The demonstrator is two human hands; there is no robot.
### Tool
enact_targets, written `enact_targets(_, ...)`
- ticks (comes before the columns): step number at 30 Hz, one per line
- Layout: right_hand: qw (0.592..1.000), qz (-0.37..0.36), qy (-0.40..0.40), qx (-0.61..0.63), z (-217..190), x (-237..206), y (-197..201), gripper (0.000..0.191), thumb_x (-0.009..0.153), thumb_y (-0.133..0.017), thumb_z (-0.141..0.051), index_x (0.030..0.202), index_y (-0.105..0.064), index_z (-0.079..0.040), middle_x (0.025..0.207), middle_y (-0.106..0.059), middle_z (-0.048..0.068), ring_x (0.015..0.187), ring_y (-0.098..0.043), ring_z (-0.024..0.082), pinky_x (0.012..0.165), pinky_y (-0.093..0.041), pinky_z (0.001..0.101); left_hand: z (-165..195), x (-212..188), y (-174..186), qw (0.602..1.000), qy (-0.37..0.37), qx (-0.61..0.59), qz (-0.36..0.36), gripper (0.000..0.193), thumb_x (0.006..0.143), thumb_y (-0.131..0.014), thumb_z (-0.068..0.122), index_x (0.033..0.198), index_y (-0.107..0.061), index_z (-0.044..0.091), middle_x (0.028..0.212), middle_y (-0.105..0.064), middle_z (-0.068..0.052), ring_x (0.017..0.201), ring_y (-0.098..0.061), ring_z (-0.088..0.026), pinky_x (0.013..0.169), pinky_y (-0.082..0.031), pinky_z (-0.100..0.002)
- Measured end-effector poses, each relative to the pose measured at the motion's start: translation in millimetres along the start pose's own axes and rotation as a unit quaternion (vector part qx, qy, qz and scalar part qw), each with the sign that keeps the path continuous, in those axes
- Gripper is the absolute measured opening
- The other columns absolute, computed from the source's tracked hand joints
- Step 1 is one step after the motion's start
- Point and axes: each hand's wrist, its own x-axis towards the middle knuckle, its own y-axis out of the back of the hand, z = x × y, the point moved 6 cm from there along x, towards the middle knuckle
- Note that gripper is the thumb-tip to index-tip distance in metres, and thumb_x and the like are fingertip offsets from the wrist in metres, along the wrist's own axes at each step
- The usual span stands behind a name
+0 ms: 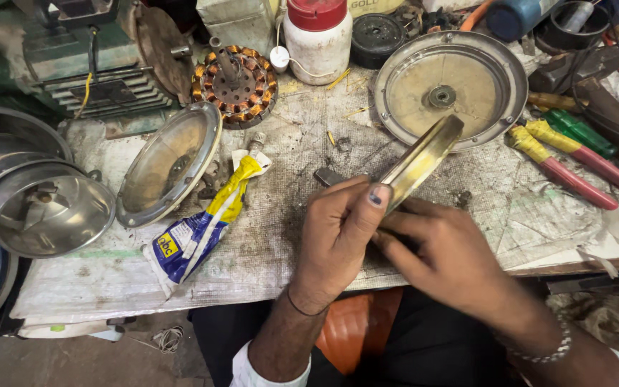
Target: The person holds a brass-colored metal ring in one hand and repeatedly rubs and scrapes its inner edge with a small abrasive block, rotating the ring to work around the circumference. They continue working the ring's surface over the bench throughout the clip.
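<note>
Head view: both hands (395,247) grip metal disc (421,160).

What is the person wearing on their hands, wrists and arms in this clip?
Both hands are bare, no gloves. The left hand has a thin dark band around its wrist and a white sleeve pushed up the forearm. The right hand has a silvery beaded bracelet at the wrist and a white sleeve end.

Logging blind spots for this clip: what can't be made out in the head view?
- Round metal cover in both hands: seen edge-on, faces hidden; lower rim hidden behind left hand and right hand.
- Right hand's fingertips: motion-blurred, so its grip is unclear.
- Steel housing: cut off by the left edge.
- Small part on the bench: too small to identify.
</note>
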Motion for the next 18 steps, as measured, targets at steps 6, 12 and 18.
enact_targets(6, 0.972, -0.081, -0.152, -0.162, 18.9, -0.2, -7.6, 0.03, 0.081, -0.073, -0.028, 0.1, -0.077, -0.005, 0.079, -0.072, 0.02, 0.063, -0.072, 0.034, 0.062, -0.059, 0.0454, 0.0, -0.3, -1.9, 1.0, 0.013, -0.008, -0.004, 0.047, 0.111, -0.053, 0.033, 0.078, -0.054, -0.001, 0.071, -0.042, -0.002, 0.065, -0.041, -0.011, 0.059, -0.034, -0.032)
enact_targets(12, 0.983, -0.014, -0.151, -0.105, 17.7, 1.8, -1.7, 0.025, 0.085, -0.071, -0.025, 0.091, -0.076, -0.002, 0.079, -0.072, 0.021, 0.061, -0.07, 0.036, 0.059, -0.058, 0.0468, 2.3, 0.2, 0.5, 1.0, -0.005, 0.0, -0.009, 0.048, 0.113, -0.053, 0.033, 0.08, -0.055, -0.001, 0.072, -0.04, -0.002, 0.064, -0.04, -0.01, 0.062, -0.032, -0.032)
enact_targets(18, 0.994, -0.055, -0.06, 0.07, 6.6, 0.8, -10.0, 0.022, 0.087, -0.068, -0.022, 0.094, -0.076, -0.003, 0.08, -0.072, 0.017, 0.068, -0.073, 0.033, 0.061, -0.058, 0.0444, 0.6, 0.3, -0.6, 1.0, 0.007, -0.019, -0.008, 0.047, 0.112, -0.052, 0.034, 0.08, -0.056, -0.001, 0.072, -0.042, -0.002, 0.066, -0.041, -0.011, 0.06, -0.033, -0.032)
